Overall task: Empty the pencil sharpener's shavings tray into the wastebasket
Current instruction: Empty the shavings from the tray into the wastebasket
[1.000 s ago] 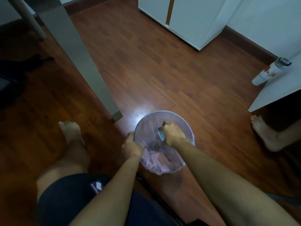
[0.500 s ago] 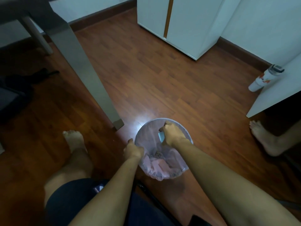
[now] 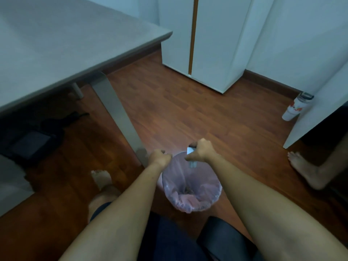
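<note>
The wastebasket (image 3: 209, 196) stands on the wooden floor between my knees. It has a pink plastic liner, with brown shavings and crumpled pink stuff at the bottom. My right hand (image 3: 202, 152) is above its far rim, closed on the small pale-blue shavings tray (image 3: 190, 150); only a corner of the tray shows past my fingers. My left hand (image 3: 160, 157) is a fist at the far-left rim, seemingly gripping the liner's edge. The sharpener itself is not in view.
A grey table (image 3: 75, 44) fills the upper left, and its slanted leg (image 3: 116, 113) lands just left of the basket. A dark bag (image 3: 32, 144) lies under it. At the back stand a white cabinet (image 3: 207, 44) and a bottle (image 3: 295, 108). Another person's foot (image 3: 305, 170) is at right.
My right hand has lifted with the tray from inside the basket to above its far rim. My view has tilted up, bringing the tabletop into sight.
</note>
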